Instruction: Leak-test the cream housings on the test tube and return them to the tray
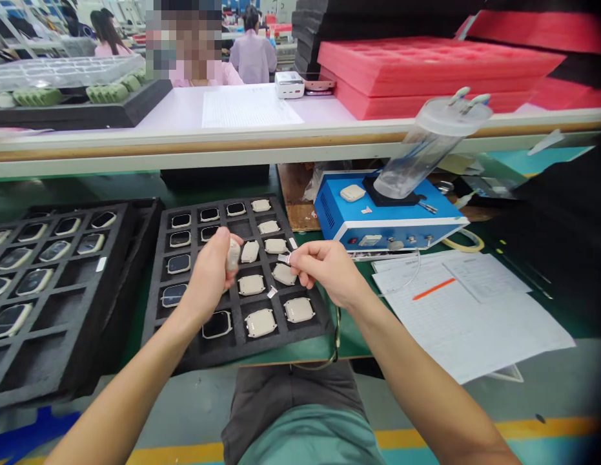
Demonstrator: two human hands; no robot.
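Observation:
My left hand [212,274] is closed around a beige watch case [233,256], held above the middle of a black foam tray [203,354]. To its right, my right hand [325,269] pinches a small white label [284,258] between thumb and fingers, over the tray's right column. Beige watch cases lie face down in the right-hand compartments, such as one watch case [261,323] near the front. Dark-screened watches [179,263] fill compartments on the left. Another small label [272,292] lies on a divider of the tray.
Another foam tray of watches [33,281] stands at left. At right are a blue box [394,223] bearing a clear cylinder [416,152], and paper sheets [474,323]. A shelf [281,145] above carries red foam trays [426,71]. A person [198,71] sits opposite.

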